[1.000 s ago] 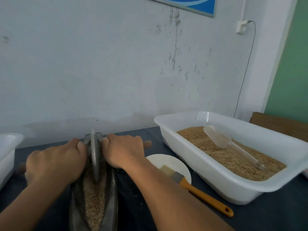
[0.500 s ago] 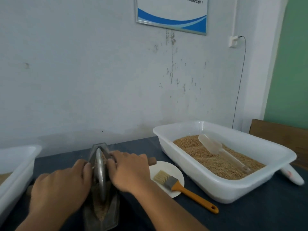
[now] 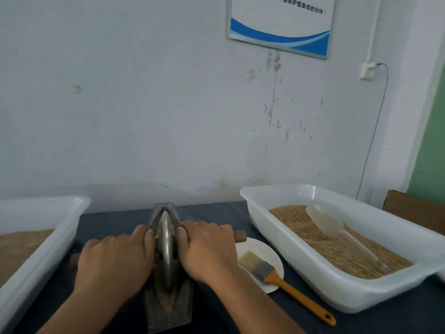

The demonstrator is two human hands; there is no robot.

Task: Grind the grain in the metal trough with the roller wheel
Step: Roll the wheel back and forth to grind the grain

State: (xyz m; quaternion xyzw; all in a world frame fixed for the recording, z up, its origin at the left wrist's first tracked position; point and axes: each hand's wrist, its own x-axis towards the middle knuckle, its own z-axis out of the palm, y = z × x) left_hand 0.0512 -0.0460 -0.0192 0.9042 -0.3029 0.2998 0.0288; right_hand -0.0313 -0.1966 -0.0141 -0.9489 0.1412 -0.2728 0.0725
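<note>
Head camera looks down on our two hands working a grinder on a dark table [image 3: 216, 213]. Our left hand [image 3: 113, 259] and right hand [image 3: 207, 251] are each folded down over the wooden handle that runs through the roller wheel [image 3: 166, 251], one hand on either side of the disc, with the fingertips right up against its faces. Only the right end of the handle [image 3: 239, 236] pokes out past our knuckles. The wheel stands upright on its edge in the metal trough [image 3: 168, 312], which runs lengthwise away from us between two white tubs. The grain [image 3: 168, 302] lies in the groove of the trough, some visible near us and a little beside the wheel at the far end.

We judge that we are in the middle of the grinding step, with the wheel sitting toward the far half of the trough. The grain nearest us looks partly broken, though it is too blurred to be sure. The next move calls for even downward pressure from both hands while rolling the wheel along the groove toward us, keeping the disc upright so that it does not ride up the sloped sides and push grain over the rim.

A brush [image 3: 274, 273] lies on a white plate [image 3: 262, 247] just right of the trough.
</note>
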